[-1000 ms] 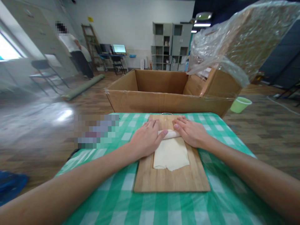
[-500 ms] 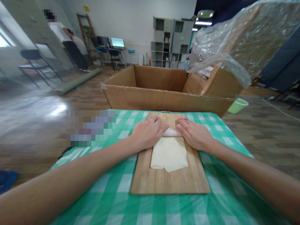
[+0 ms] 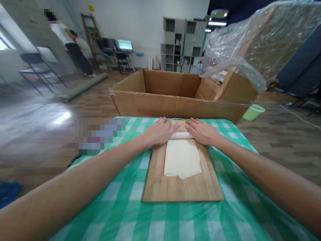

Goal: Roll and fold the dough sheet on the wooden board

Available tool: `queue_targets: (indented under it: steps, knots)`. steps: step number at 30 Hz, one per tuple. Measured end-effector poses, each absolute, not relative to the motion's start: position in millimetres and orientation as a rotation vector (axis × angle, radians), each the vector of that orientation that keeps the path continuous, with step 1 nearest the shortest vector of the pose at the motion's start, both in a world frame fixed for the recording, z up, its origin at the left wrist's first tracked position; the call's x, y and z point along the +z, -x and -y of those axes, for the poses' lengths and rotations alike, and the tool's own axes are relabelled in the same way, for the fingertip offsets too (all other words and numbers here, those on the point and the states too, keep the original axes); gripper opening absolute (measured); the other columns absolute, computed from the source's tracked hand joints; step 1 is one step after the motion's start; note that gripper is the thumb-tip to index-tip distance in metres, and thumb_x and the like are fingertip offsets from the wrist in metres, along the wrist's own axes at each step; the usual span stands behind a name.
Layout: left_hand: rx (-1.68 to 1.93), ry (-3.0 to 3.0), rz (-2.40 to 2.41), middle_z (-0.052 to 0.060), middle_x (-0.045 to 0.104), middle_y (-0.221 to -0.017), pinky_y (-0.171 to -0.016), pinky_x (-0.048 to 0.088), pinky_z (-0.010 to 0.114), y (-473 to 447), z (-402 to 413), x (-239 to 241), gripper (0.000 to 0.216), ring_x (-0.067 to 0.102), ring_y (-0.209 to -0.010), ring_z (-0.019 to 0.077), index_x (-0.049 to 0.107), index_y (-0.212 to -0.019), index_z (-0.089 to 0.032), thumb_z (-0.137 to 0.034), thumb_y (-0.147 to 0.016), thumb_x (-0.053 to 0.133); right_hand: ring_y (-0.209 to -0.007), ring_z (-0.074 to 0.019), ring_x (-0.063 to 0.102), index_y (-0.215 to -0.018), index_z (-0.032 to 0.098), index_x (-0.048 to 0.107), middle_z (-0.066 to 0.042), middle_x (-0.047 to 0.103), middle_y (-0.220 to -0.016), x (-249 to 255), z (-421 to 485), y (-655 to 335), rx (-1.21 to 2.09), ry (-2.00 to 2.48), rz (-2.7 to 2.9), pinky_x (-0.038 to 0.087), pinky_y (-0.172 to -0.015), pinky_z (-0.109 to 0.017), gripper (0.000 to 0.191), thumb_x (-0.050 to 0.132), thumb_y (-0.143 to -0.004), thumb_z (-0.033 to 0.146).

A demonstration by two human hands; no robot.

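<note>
Two bare hands lie palm-down on the rolled far end of a pale dough sheet [image 3: 182,159] at a table [image 3: 125,214] covered in green-and-white check. The left hand [image 3: 160,132] rests flat on the left end of the roll [image 3: 182,135], fingers close together and stretched out, not curled around it. The right hand [image 3: 202,132] mirrors it on the right end, fingers likewise flat and side by side. The fingertips of the two hands lie near each other above the middle of the roll, not touching.

The unrolled part of the sheet lies flat towards the person on a wooden cutting board [image 3: 180,189]. Its near edge is slightly uneven and sits well short of the board's near edge. The board stands lengthwise in the middle of the table, with a metal hanging ring [image 3: 178,118] at its far end.

Just beyond the table is a large open cardboard box [image 3: 150,107]. Crumpled clear plastic film [image 3: 250,43] hangs over its right side. A light green bucket [image 3: 253,112] stands on the wooden floor to the right. Two people [image 3: 75,47] stand far back on the left, near a desk with a lit monitor [image 3: 124,44], and grey shelving [image 3: 180,43] lines the rear wall.
</note>
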State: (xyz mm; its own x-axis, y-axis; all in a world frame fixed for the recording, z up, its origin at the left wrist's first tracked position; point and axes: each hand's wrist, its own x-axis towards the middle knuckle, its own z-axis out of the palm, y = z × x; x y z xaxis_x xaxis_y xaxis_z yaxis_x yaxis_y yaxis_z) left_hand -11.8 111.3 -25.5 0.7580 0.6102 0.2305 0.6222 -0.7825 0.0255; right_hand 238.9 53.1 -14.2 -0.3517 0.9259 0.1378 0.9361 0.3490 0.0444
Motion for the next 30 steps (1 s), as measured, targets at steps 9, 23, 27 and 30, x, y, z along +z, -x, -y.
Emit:
queue_targets:
  steps: [9, 23, 27, 30]
  knots:
    - [-0.319, 2.88, 1.082, 0.016, 0.069, -0.129, -0.114, 0.043, 0.052, 13.3, -52.0, 4.2, 0.049, 0.056, -0.135, 0.0323, 0.068, -0.12, -0.018, -0.045, -0.112, 0.028, -0.149, -0.0316, 0.049, -0.145, 0.009, 0.059, -0.02, 0.057, -0.155, -8.9, -5.6, -225.5, -0.164, 1.772, 2.36, 0.042, -0.121, -0.05, 0.061, 0.021, -0.113, 0.046]
    - [-0.394, 2.882, 1.124, 0.026, 0.038, -0.168, -0.13, 0.029, 0.053, 37.6, 24.4, -2.9, 0.083, 0.035, -0.158, 0.0369, 0.038, -0.16, -0.004, -0.065, -0.104, 0.037, -0.158, -0.0363, 0.034, -0.16, 0.005, 0.043, -0.024, 0.037, -0.169, -17.4, 86.8, -214.1, -0.253, 1.635, 2.374, 0.036, -0.127, -0.057, 0.072, 0.04, -0.107, 0.053]
    - [-0.404, 2.905, 1.11, 0.027, 0.039, -0.167, -0.129, 0.031, 0.054, 43.1, 33.6, -1.9, 0.083, 0.034, -0.159, 0.0364, 0.039, -0.16, -0.005, -0.066, -0.104, 0.037, -0.157, -0.0372, 0.036, -0.163, 0.006, 0.04, -0.023, 0.037, -0.168, -16.1, 98.8, -214.3, -0.251, 1.617, 2.395, 0.037, -0.126, -0.058, 0.075, 0.042, -0.106, 0.056]
    - [-0.394, 2.917, 1.116, 0.025, 0.038, -0.168, -0.129, 0.031, 0.052, 43.7, 30.8, -1.2, 0.083, 0.036, -0.158, 0.0353, 0.038, -0.16, -0.005, -0.067, -0.104, 0.035, -0.156, -0.036, 0.038, -0.162, 0.008, 0.041, -0.022, 0.04, -0.167, -15.7, 96.6, -216.1, -0.242, 1.594, 2.399, 0.038, -0.126, -0.057, 0.076, 0.041, -0.107, 0.059]
